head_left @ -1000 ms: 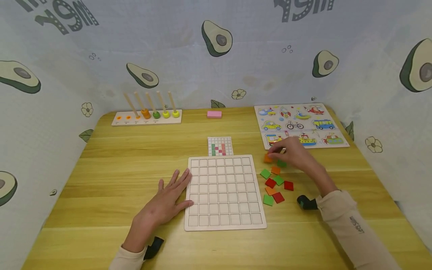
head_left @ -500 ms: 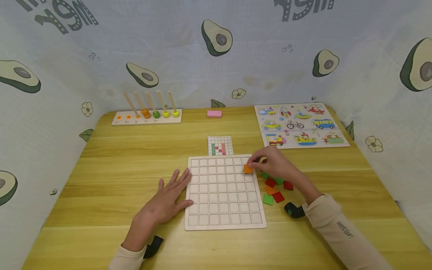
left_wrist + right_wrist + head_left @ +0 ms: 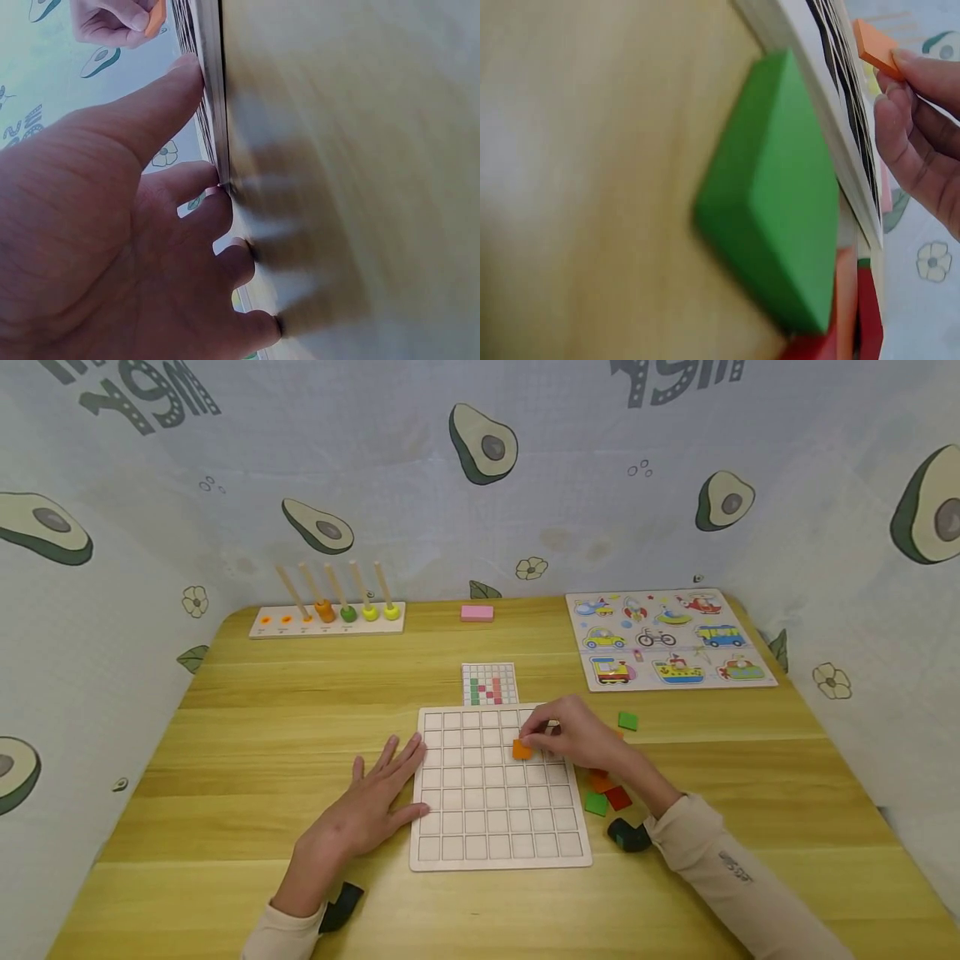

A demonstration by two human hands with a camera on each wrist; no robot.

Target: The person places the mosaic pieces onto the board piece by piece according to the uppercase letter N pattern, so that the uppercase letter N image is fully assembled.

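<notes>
Between thumb and fingertips my right hand (image 3: 577, 735) pinches an orange square tile (image 3: 521, 749) over the upper right part of a wooden grid board (image 3: 486, 822). In the right wrist view the orange tile (image 3: 877, 49) is held by one edge, above the board's surface. My left hand (image 3: 367, 806) lies with fingers spread at the board's left edge; its thumb touches the rim. Right of the board lie loose green (image 3: 596, 804), red (image 3: 618, 797) and orange tiles, partly hidden by my right hand and wrist. A green tile (image 3: 772, 195) looms large in the right wrist view.
A small printed grid card (image 3: 489, 683) touches the board's far edge. Farther back are a peg stand (image 3: 326, 620) with rings, a pink block (image 3: 477, 613) and a vehicle picture puzzle (image 3: 667, 639). One green tile (image 3: 627, 721) lies apart near the puzzle.
My right hand has picked up the orange tile beside the puzzle and carried it left, over the board. My left hand has stayed in place.
</notes>
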